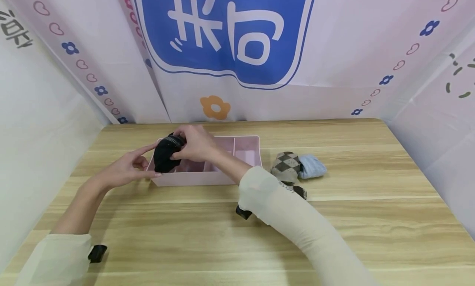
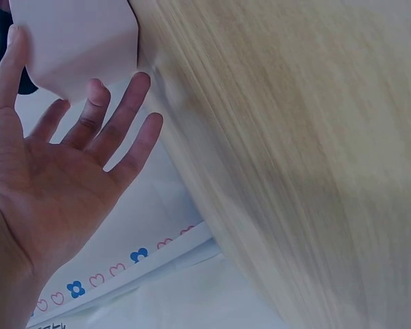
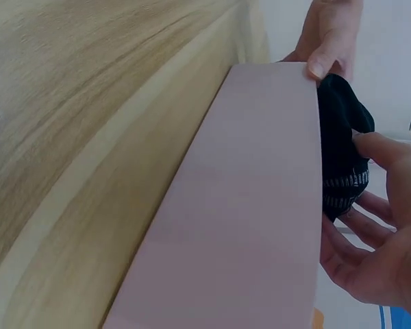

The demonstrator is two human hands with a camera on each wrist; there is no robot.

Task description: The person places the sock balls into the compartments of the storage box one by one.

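A balled black sock (image 1: 165,155) with pale stripes at its cuff sits over the leftmost compartment of a pink divided box (image 1: 196,179). My right hand (image 1: 196,144) pinches it between thumb and fingers, partly above the rim. In the right wrist view, the sock (image 3: 339,137) bulges above the box's edge beside that hand (image 3: 390,233). My left hand (image 1: 124,168) is at the box's left end, its thumb touching the near rim. Its fingers look spread and loosely extended in the left wrist view, where the hand (image 2: 61,171) is palm up beside the box.
Right of the box lie a brown argyle sock ball (image 1: 286,165) and a light blue one (image 1: 312,166). A dark patterned piece (image 1: 299,192) is partly hidden by my right sleeve. Printed cloth (image 1: 297,100) hangs behind the wooden table (image 1: 371,236).
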